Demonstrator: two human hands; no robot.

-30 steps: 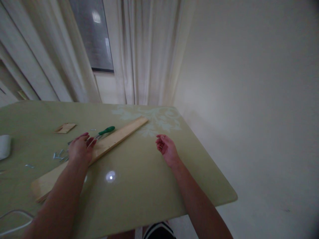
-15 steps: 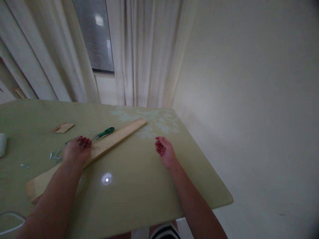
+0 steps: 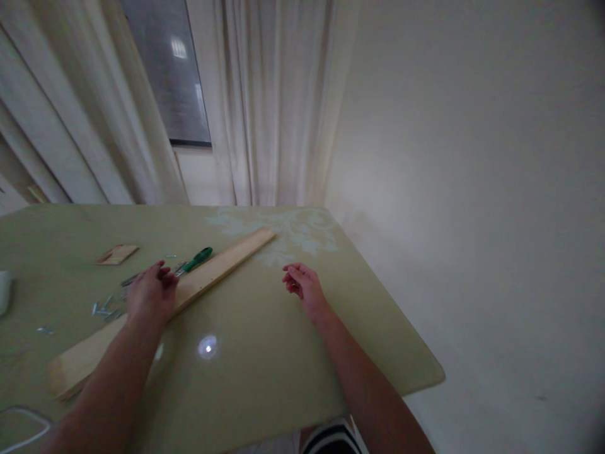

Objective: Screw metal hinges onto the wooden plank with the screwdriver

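Observation:
A long pale wooden board (image 3: pixel 227 261) lies slantwise on the table. My left hand (image 3: pixel 152 291) is over its middle, palm turned partly up, with the fingers loosely bent and apart; nothing shows clearly in them. Just beyond that hand lies a green-handled screwdriver (image 3: pixel 197 258), against the board's far side. Several screws (image 3: pixel 104 308) are scattered left of the hand. To the right of the board, my right hand (image 3: pixel 305 289) hovers above the table with curled fingers and thumb pressed in. Whatever those fingers hold is too small to make out.
The pale green table (image 3: pixel 265 366) has a rounded right corner near the wall. A small flat wooden piece (image 3: pixel 118 254) lies at the back left. A white object (image 3: pixel 4 291) and a white cable-like loop (image 3: pixel 28 416) are at the left edge. Curtains (image 3: pixel 283 113) hang behind.
My right hand has shifted slightly left, towards the board, and its fingers look more closed. My left hand has moved slightly right along the board. The camera view has tilted a little.

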